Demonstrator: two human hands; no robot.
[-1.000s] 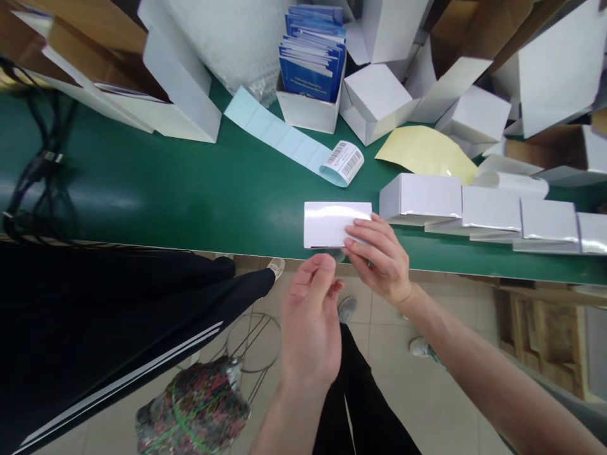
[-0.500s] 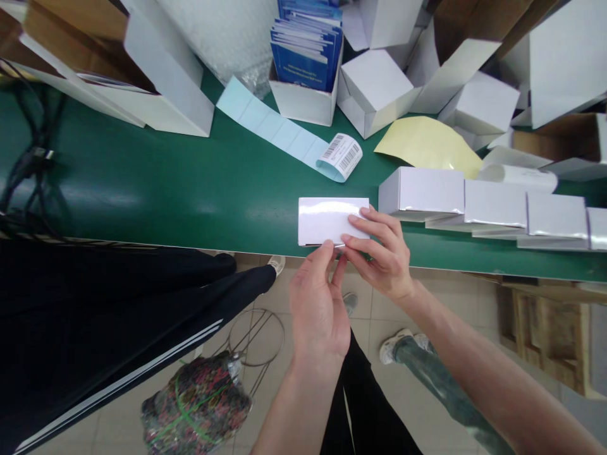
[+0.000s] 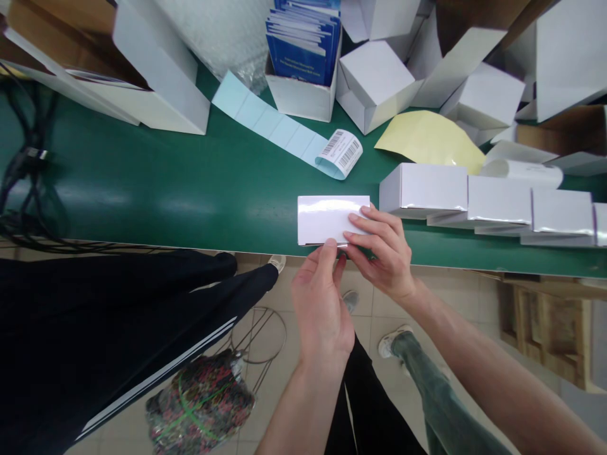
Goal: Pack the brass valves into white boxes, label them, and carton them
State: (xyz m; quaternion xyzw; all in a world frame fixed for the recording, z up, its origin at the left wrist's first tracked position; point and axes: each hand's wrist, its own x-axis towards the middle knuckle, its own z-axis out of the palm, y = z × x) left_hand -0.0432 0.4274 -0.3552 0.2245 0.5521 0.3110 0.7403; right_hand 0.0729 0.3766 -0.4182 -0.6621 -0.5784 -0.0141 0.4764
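Observation:
A small white box (image 3: 327, 218) lies at the front edge of the green table (image 3: 156, 189), its glossy upper face toward me. My right hand (image 3: 384, 249) grips the box's right end, fingers laid over the top and the thumb low at the near side. Against the near edge of the box, my left hand (image 3: 322, 297) presses with its thumb, the other fingers curled beneath and partly hidden. Beyond the box, a strip of pale blue label backing (image 3: 270, 123) curls over at its end, showing white barcode labels (image 3: 342, 150).
White boxes (image 3: 500, 199) stand in a row at the right. Blue booklets (image 3: 303, 50) fill an open white box at the back, near a yellow sheet (image 3: 427, 136). Black cables (image 3: 31, 164) lie at left. Other people's legs (image 3: 142, 316) are beside the table.
My left thumb has shifted slightly along the near edge of the white box. My right hand keeps its place, and the view has tilted a little.

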